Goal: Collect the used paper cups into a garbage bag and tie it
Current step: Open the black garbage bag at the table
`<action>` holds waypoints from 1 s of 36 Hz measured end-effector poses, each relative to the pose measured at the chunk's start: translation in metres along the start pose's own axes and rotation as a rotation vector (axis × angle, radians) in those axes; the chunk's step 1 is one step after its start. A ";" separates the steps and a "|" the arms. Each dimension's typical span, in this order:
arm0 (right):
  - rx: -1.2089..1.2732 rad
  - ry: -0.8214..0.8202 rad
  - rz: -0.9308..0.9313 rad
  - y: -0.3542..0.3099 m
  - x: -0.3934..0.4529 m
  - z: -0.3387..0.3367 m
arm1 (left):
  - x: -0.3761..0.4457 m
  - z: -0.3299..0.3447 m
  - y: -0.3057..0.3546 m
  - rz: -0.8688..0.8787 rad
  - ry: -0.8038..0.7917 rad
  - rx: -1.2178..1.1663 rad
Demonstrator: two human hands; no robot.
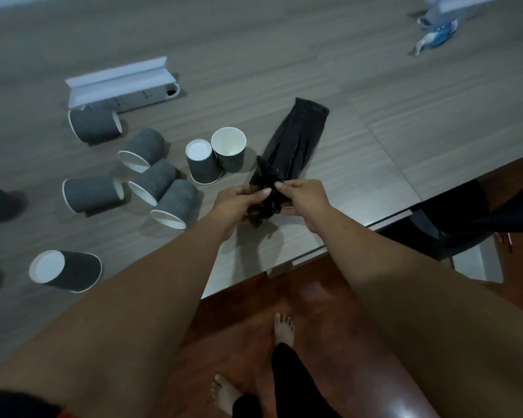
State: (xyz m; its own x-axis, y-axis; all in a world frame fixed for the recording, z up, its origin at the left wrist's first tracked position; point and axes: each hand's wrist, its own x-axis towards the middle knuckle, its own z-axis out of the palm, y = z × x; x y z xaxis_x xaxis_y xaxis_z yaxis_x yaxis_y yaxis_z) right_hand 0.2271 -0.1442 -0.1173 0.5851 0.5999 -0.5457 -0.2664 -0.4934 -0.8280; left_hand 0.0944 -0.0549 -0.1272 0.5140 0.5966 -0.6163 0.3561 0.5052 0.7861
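A folded black garbage bag [293, 140] lies on the grey table [375, 95], its near end lifted. My left hand [234, 203] and my right hand [302, 200] both pinch that crumpled near end close to the table's front edge. Several dark grey paper cups with white insides are scattered to the left. One stands upright [229, 149], one upside down beside it [203, 161]. Others lie on their sides [175, 203], [94, 194], [95, 125], [67, 270].
A white power strip with an open lid [121, 82] sits at the back left. Blue and white items [438, 25] lie at the far right corner. A dark chair [477, 218] stands at the right below the table edge. My bare feet rest on the wooden floor [329, 312].
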 end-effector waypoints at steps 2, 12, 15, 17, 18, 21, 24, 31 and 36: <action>0.005 0.010 -0.001 -0.003 -0.003 0.001 | 0.003 0.004 0.001 0.022 0.085 -0.038; 0.462 0.262 0.168 -0.028 0.001 -0.036 | -0.007 -0.023 0.012 -0.028 0.160 -0.540; 0.681 0.211 0.258 -0.034 -0.001 -0.040 | -0.014 -0.026 0.011 -0.057 0.159 -0.591; 0.731 0.187 0.265 -0.037 -0.002 -0.039 | -0.020 -0.025 0.014 -0.083 0.118 -0.645; 0.750 0.169 0.261 -0.039 -0.003 -0.039 | -0.023 -0.025 0.016 -0.091 0.093 -0.667; 0.791 0.097 0.233 -0.046 -0.007 -0.042 | -0.031 -0.026 0.022 -0.096 -0.016 -0.683; 0.772 -0.002 0.227 -0.054 -0.012 -0.051 | -0.036 -0.031 0.025 -0.089 -0.123 -0.408; 0.086 -0.396 0.067 -0.068 -0.030 -0.078 | -0.045 -0.031 0.038 0.057 -0.070 0.430; -0.480 -0.034 -0.043 -0.046 -0.036 -0.093 | -0.046 -0.027 0.046 -0.046 0.049 -0.312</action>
State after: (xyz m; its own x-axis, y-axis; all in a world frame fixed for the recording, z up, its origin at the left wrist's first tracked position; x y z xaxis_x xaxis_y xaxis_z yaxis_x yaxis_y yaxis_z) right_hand 0.2894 -0.2013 -0.0478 0.5603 0.6424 -0.5228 0.1457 -0.6978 -0.7013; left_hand 0.0664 -0.0417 -0.0638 0.4621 0.5941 -0.6584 0.1173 0.6950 0.7094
